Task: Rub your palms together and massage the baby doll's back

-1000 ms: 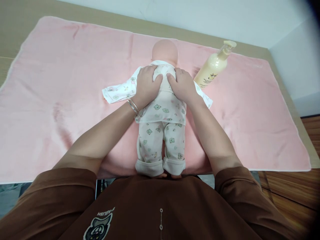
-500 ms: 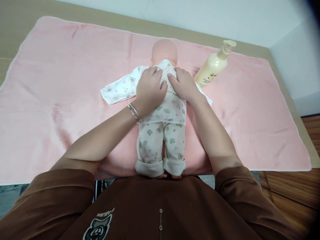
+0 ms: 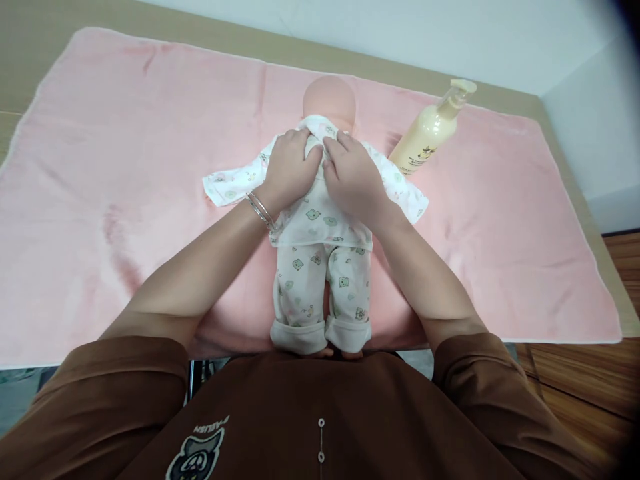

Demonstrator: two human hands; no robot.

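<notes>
A baby doll (image 3: 329, 100) in a white printed shirt (image 3: 325, 220) and matching cuffed trousers (image 3: 300, 287) lies with the back of its head up and its feet toward me. My left hand (image 3: 294, 167) rests on the left of its upper back, thumb apart from the fingers. Over the right side lies my right hand (image 3: 354, 177), its fingers bent a little and pointing toward the doll's neck. Both hands touch the shirt just below the collar, thumb sides close together. The shirt's fabric is creased between them, and the doll's face is hidden.
A pale yellow pump bottle (image 3: 425, 137) lies tilted beside the doll's right-hand sleeve. Under everything is a pink blanket (image 3: 500, 233) spread over a wooden table (image 3: 45, 40). A white wall (image 3: 400, 33) rises behind the table.
My right hand has shifted left toward the middle of the doll's back, uncovering the right sleeve. My left hand has slid slightly left. The shirt's collar has been pushed left.
</notes>
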